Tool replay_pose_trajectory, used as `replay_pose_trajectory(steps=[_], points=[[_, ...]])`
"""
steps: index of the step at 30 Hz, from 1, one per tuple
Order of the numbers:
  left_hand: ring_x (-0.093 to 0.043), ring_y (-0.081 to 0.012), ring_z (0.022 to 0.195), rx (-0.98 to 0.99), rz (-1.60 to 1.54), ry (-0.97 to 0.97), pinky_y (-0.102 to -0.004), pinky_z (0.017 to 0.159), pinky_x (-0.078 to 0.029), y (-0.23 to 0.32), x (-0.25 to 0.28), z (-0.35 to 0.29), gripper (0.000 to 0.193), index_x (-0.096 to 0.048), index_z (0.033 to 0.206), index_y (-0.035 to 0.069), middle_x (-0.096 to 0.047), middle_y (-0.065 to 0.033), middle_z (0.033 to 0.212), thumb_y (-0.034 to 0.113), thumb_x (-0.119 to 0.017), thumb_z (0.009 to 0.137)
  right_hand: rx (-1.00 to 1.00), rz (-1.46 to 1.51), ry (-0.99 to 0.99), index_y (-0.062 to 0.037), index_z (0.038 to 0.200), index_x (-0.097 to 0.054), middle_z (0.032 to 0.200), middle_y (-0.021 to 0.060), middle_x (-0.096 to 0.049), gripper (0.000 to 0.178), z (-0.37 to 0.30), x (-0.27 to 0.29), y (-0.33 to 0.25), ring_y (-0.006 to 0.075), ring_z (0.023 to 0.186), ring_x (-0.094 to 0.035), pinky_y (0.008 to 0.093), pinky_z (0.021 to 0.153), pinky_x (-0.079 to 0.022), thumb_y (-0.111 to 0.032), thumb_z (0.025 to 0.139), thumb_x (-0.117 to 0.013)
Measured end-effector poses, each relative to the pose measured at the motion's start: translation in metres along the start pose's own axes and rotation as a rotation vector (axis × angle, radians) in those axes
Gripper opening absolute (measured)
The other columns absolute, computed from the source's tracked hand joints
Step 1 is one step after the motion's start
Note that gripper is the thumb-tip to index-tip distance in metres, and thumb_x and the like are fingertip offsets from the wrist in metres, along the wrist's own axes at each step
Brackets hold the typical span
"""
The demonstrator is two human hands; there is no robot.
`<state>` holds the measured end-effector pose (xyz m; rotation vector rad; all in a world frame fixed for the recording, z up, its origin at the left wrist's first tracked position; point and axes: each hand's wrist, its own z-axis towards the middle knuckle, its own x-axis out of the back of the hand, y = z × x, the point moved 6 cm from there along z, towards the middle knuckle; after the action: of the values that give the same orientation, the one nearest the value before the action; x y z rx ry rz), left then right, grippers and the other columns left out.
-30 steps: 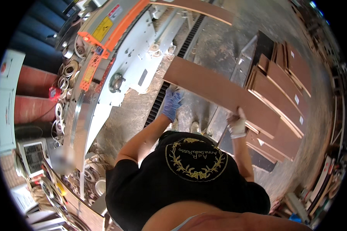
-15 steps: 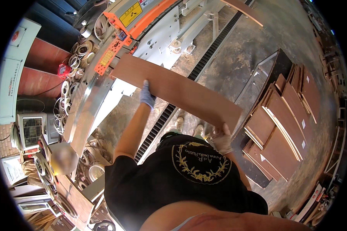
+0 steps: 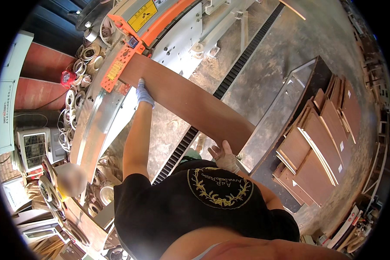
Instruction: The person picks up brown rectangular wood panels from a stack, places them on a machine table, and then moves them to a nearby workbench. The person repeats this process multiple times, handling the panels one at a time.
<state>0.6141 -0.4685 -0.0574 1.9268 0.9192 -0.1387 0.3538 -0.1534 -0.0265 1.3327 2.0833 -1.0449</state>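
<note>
While the far end of the brown board (image 3: 186,102) sits right at the orange perforated plate (image 3: 118,69) of the machine (image 3: 177,43), the remaining length is held up over the floor (image 3: 286,50). Over or under the plate: can't be told. Near edge is clasped by the gloved left hand (image 3: 144,94), thumb on top, fingers below hidden. Right hand (image 3: 226,159) is spread wide at the edge by the right end; whether weight is taken there can't be told. Main risk, as judged: skew against the plate, caused by uneven push. Right end could sag if left unsupported. Left fingers could be pinched, being close to the plate. Stacked boards (image 3: 320,151) could be clipped by a wide swing.
</note>
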Motion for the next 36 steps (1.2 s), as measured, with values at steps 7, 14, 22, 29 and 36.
replay_pose_trajectory(steps=[7,14,22,29,36], points=[[-0.051,-0.0271,0.11,0.019,0.07,-0.091,-0.0439,0.097,-0.039,-0.009,-0.022,0.019,0.047,-0.043,0.127,0.01,-0.052,-0.0076,0.123,0.037,-0.046,0.089,0.119,-0.074,0.117,-0.0159,0.114,-0.051,0.11,0.0002,-0.058,0.029,0.011,-0.005,-0.021,0.012,0.091,-0.055,0.0379,0.089,-0.044,-0.032,0.089,-0.051],[-0.034,-0.0186,0.127,0.251,0.321,-0.472,-0.037,0.105,-0.026,-0.04,-0.123,0.041,0.054,-0.035,0.135,0.014,-0.035,-0.0013,0.14,0.042,-0.022,0.091,0.23,-0.374,0.114,-0.0038,0.115,-0.048,0.113,0.0112,-0.054,0.044,0.04,-0.009,-0.095,0.0207,0.092,-0.056,0.0321,0.069,-0.049,-0.036,0.085,-0.052],[-0.045,-0.0232,0.109,-0.255,0.496,-0.229,-0.0342,0.089,-0.043,-0.025,-0.102,-0.085,0.05,-0.036,0.13,0.016,-0.04,-0.0108,0.13,0.036,-0.05,0.087,0.838,-0.493,0.745,-0.0079,0.098,-0.063,0.093,0.0072,-0.065,0.023,-0.057,0.121,-0.291,0.0191,0.085,-0.061,0.028,0.075,-0.049,-0.011,0.075,-0.066],[-0.051,-0.0134,0.093,-0.259,0.542,-0.467,-0.0297,0.081,-0.046,-0.095,-0.086,-0.18,0.033,-0.045,0.117,0.011,-0.051,-0.0029,0.109,0.016,-0.056,0.086,0.8,-1.978,1.182,-0.0172,0.126,-0.047,0.129,0.0074,-0.046,0.067,-0.058,0.144,-0.433,0.0268,0.123,-0.037,0.0408,0.101,-0.03,-0.062,0.076,-0.05],[-0.052,-0.0142,0.088,0.298,0.705,-0.946,-0.0269,0.074,-0.046,-0.283,-0.093,-0.301,0.048,-0.042,0.126,0.017,-0.05,-0.0016,0.112,0.019,-0.06,0.082,0.939,-2.128,0.948,-0.0147,0.115,-0.055,0.114,0.0099,-0.054,0.059,-0.077,0.134,-0.364,0.0279,0.113,-0.042,0.0439,0.102,-0.024,-0.057,0.074,-0.052]])
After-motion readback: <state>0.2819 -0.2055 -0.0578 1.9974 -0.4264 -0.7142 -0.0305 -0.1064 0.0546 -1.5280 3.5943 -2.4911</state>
